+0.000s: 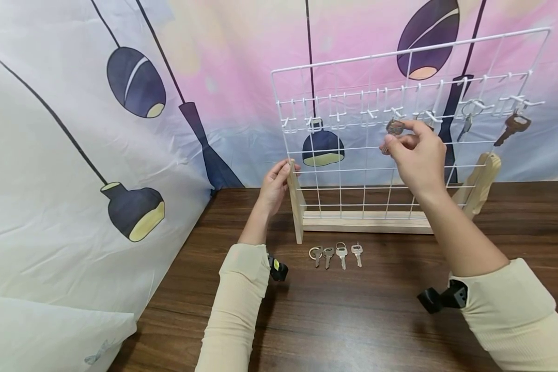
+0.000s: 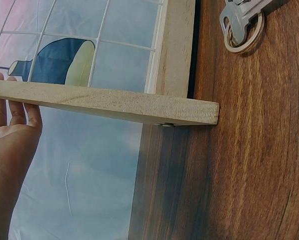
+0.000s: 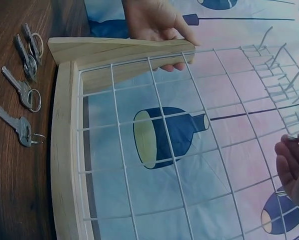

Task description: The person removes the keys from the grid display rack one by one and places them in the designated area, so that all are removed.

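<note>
My left hand [image 1: 275, 186] holds the top of the left wooden post [image 2: 114, 102] of a white wire grid rack [image 1: 367, 226], fingers wrapped past its edge. My right hand [image 1: 420, 160] pinches a key [image 1: 394, 127] between thumb and fingertips, just below one of the rack's hooks [image 1: 393, 112]. Whether the key's ring touches that hook cannot be seen. In the right wrist view only part of the right hand [image 3: 295, 167] shows at the edge. To its right, a silver key [image 1: 466, 126] and a brownish key [image 1: 514, 127] hang from hooks; another is mostly hidden behind the hand.
Several loose keys with rings [image 1: 341, 253] lie in a row on the dark wooden table [image 1: 335, 320], in front of the rack's base. More white hooks [image 1: 338, 117] carry nothing toward the left. A printed cloth [image 1: 232, 93] hangs behind and at the left.
</note>
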`<state>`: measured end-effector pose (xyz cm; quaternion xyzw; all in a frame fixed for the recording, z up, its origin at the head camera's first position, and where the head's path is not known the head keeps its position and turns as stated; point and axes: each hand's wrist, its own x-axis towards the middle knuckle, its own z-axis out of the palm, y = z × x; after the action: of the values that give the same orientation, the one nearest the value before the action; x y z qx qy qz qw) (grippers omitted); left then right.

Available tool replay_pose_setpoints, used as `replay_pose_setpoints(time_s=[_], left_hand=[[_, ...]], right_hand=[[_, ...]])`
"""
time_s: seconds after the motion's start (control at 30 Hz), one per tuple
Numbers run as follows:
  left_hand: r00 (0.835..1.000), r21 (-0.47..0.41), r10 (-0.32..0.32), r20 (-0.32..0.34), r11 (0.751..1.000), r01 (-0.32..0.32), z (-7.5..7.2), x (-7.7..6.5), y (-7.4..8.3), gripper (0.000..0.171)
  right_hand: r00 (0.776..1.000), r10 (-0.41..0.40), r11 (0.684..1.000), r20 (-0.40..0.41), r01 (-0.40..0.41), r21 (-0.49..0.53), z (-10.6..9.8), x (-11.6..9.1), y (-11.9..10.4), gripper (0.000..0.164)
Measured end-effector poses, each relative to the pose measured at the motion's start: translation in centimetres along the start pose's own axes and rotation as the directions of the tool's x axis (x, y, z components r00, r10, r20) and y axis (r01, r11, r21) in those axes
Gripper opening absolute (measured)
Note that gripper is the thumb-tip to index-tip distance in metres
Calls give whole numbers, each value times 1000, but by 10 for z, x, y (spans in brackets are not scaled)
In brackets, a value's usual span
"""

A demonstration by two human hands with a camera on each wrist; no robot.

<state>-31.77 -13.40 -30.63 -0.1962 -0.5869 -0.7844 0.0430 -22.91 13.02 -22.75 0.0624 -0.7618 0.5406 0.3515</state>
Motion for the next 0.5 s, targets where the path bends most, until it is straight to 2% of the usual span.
replay_pose_setpoints(time_s=[0.27, 0.5], left_hand=[[1000, 3, 2, 0, 1000, -2, -1, 0, -1, 36], [1000, -5, -4, 6, 1000, 4, 0, 0, 0, 38]], right_hand=[[1000, 14, 998, 6, -15, 59, -3, -3, -4, 27], [1000, 9, 998, -13, -8, 56, -7, -9, -5, 25]])
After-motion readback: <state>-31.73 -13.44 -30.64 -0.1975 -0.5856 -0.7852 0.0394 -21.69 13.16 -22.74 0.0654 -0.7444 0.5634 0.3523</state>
